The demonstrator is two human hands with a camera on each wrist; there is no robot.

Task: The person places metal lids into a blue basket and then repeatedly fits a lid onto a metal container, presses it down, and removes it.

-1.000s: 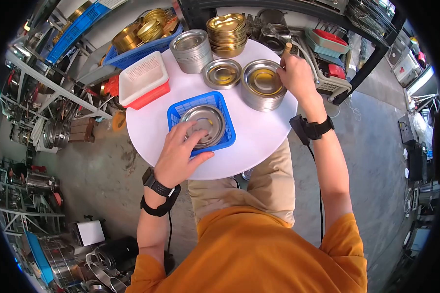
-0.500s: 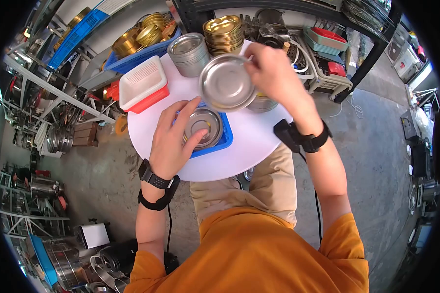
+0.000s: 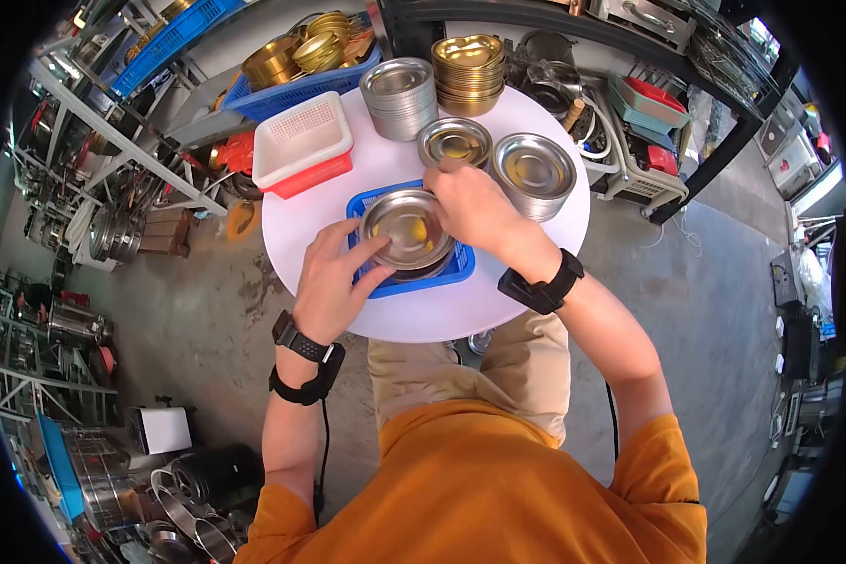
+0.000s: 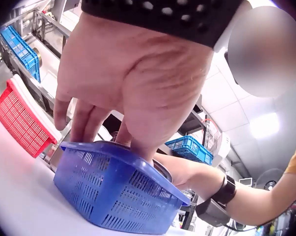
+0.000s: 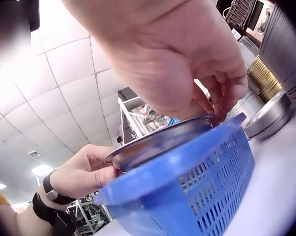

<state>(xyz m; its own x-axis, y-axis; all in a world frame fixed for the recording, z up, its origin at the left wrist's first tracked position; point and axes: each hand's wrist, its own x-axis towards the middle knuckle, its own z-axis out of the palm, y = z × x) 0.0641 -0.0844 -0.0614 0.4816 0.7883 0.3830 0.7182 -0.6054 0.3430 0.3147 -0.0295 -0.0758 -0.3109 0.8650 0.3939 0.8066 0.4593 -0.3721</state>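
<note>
A shallow round steel plate is tilted over the blue plastic basket. My right hand pinches its far right rim, thumb and fingertips close together. At the left edge, my left hand holds the rim between forefinger and thumb. Beneath it, the edge of another steel plate shows inside the basket. In the right wrist view, the held plate slants across the basket, with both hands at its rim. The left wrist view shows the left fingers reaching down inside the basket wall.
Right of the basket stands a stack of steel plates, with a shorter pile beside it. Steel plates and gold bowls are stacked at the back of the round white table. White and red baskets sit at left.
My right hand has taken a plate from the right-hand stack and carried it left over the basket. The left hand has moved from the plate in the basket to the carried plate's rim.
</note>
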